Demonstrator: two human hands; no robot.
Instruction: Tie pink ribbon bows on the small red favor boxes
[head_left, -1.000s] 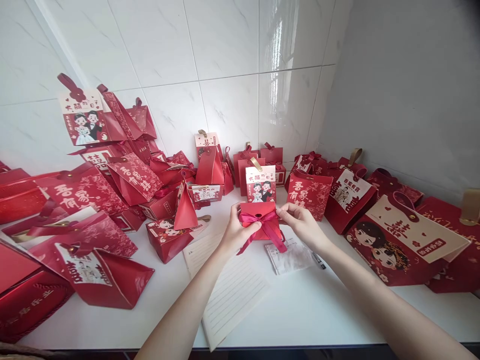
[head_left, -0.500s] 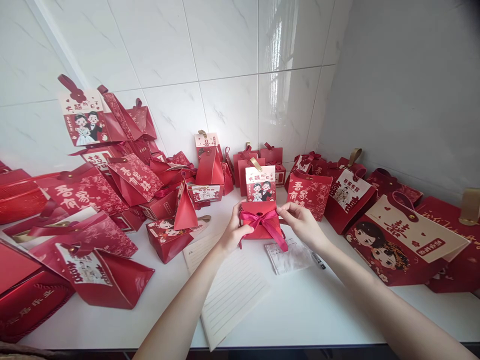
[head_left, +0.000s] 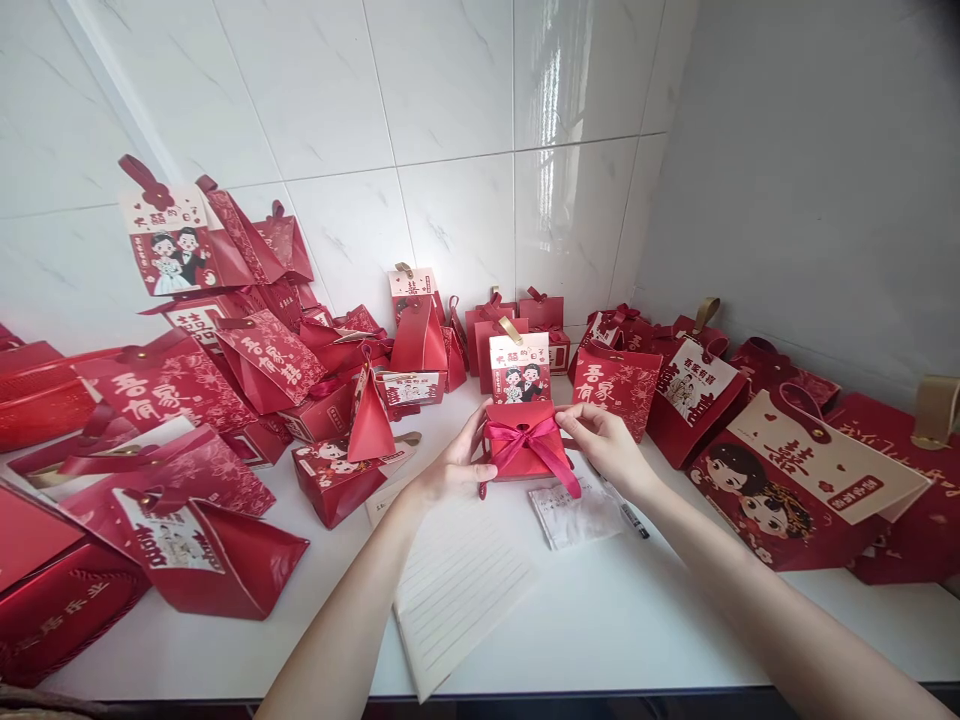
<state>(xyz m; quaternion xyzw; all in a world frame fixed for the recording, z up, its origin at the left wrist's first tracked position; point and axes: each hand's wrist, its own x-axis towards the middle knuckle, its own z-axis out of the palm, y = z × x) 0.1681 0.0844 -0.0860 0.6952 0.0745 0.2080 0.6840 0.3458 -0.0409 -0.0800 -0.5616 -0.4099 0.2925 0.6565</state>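
Note:
Between my two hands is a small red gift box [head_left: 504,462] with a dark pink ribbon bow [head_left: 528,436] across its front. My left hand [head_left: 457,455] grips the box by its left side, thumb in front and fingers behind. At the box's upper right corner, my right hand [head_left: 596,433] pinches the edge with thumb and fingertips. Beneath the hands lie a lined notepad [head_left: 457,595] and a folded white paper [head_left: 576,512] with faint writing. A dark pen [head_left: 634,520] rests to the right of that paper.
Red gift boxes are piled high on the left [head_left: 172,390]. More stand along the tiled wall, among them a box with a cartoon couple [head_left: 520,370]. Larger boxes [head_left: 802,480] line the right side of the white table [head_left: 630,620].
The gift box has shifted very slightly right. My left thumb has slid left, off the ribbon toward the box's edge. My right hand stays at the upper right corner.

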